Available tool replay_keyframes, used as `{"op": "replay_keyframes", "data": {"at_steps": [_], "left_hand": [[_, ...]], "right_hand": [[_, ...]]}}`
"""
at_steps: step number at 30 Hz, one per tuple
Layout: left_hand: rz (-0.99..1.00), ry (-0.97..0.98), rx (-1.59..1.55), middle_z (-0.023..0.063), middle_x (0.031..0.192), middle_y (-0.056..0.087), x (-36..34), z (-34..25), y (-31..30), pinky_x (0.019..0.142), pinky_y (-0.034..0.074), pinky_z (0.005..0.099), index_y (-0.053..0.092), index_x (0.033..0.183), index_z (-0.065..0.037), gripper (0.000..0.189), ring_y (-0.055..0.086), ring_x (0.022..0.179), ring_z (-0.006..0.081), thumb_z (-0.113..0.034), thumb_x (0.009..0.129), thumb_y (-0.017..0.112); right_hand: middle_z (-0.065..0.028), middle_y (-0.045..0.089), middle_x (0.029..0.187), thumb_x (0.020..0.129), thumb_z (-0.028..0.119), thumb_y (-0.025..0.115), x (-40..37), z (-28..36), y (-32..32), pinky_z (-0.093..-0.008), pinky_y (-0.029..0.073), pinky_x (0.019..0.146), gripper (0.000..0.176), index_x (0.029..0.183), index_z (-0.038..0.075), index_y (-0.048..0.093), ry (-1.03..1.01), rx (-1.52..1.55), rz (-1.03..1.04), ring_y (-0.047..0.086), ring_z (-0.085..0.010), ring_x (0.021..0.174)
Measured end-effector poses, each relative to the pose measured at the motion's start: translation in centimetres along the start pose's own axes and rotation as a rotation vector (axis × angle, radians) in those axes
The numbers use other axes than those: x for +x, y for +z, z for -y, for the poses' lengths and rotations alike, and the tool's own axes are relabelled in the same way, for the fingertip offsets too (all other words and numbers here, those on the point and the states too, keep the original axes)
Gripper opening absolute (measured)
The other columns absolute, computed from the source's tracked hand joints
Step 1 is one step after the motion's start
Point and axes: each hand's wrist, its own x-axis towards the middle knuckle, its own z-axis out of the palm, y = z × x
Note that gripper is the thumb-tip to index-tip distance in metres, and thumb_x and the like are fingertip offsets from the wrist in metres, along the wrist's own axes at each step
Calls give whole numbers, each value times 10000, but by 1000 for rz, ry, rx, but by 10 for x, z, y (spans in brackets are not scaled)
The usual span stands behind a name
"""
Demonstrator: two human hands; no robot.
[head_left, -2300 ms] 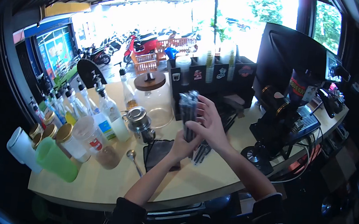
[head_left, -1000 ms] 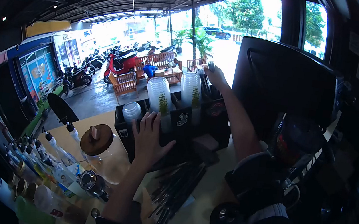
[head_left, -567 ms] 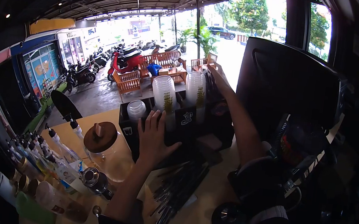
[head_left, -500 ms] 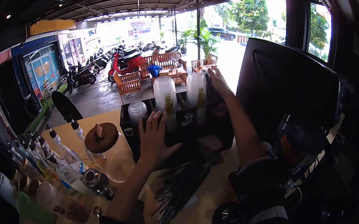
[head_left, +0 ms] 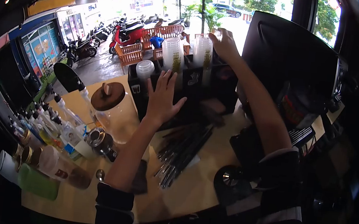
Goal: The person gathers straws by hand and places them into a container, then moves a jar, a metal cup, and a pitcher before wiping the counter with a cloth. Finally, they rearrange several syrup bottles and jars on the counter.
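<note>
My left hand (head_left: 163, 99) has its fingers spread against the front of a black cup holder (head_left: 192, 84). Stacks of clear plastic cups stand in the holder: one stack (head_left: 173, 54) just beyond my left fingertips, another (head_left: 203, 53) farther right, and a shorter stack of lids or cups (head_left: 145, 69) at its left end. At the holder's back right is my right hand (head_left: 226, 45), beside the right cup stack, with its fingers bent over; whatever may be under them is hard to make out.
A glass jar with a wooden lid (head_left: 108, 96), pump bottles (head_left: 65, 109) and a green container (head_left: 38, 182) stand left on the wooden counter (head_left: 177, 201). Black straws or sticks (head_left: 183, 155) lie in the middle. A large black machine (head_left: 284, 57) is at the right.
The view has tilted downward, so the holder and counter appear higher. Both hands keep nearly the same places at the holder, and more of my forearms shows.
</note>
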Motion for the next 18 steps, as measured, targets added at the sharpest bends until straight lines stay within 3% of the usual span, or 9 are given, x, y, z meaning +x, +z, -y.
{"op": "replay_keyframes", "data": {"at_steps": [1, 2, 3, 5, 7, 13, 18], "left_hand": [[4, 18, -46, 127, 1353, 362, -4, -7, -7, 1063, 189, 534, 371, 1318, -50, 689, 300, 1304, 282, -374, 778, 651], [-56, 58, -136, 151, 1247, 480, -10, -16, -17, 1006, 314, 466, 481, 1219, -20, 524, 439, 1193, 306, -276, 793, 650], [-49, 54, -138, 151, 1247, 480, -18, -22, -18, 1006, 314, 466, 481, 1219, -20, 524, 439, 1193, 306, -276, 793, 650], [423, -89, -554, 182, 1087, 576, -39, -32, -18, 897, 419, 409, 562, 1103, 12, 412, 550, 1035, 332, -236, 787, 655], [474, -72, -580, 205, 976, 606, -74, -41, 6, 829, 466, 394, 594, 1031, 31, 385, 590, 947, 349, -267, 795, 650], [628, -48, -282, 222, 1083, 560, -122, -69, 34, 873, 457, 416, 568, 1060, 57, 554, 560, 999, 362, -392, 757, 682], [582, -19, -203, 215, 998, 598, -125, -73, 54, 781, 522, 402, 603, 938, 40, 444, 607, 923, 333, -344, 734, 696]], "right_hand": [[-302, 377, 1302, 846, 403, 564, -21, 29, -16, -454, 382, 981, 619, 1272, -17, 404, -21, 7, 38, 404, -443, 1203], [-284, 363, 1307, 835, 380, 584, -34, 38, -19, -474, 382, 978, 604, 1280, 11, 409, -113, -47, 70, 410, -435, 1203], [-250, 408, 1263, 829, 344, 590, -46, 41, -12, -480, 375, 980, 563, 1261, 20, 429, -193, -153, 36, 413, -411, 1203], [-226, 405, 1305, 819, 271, 610, -88, 75, -27, -448, 350, 1000, 452, 1182, 35, 483, -269, -136, 101, 410, -389, 1215], [-221, 400, 1312, 815, 269, 614, -121, 90, -30, -447, 349, 1001, 447, 1174, 36, 486, -311, -83, 137, 404, -386, 1222], [-189, 352, 1365, 805, 244, 631, -196, 116, -46, -441, 341, 1008, 442, 1176, 52, 489, -410, 18, 272, 388, -374, 1241], [-165, 327, 1388, 809, 208, 631, -218, 112, -70, -440, 331, 1009, 444, 1202, 71, 474, -418, 3, 343, 404, -358, 1223]]}}
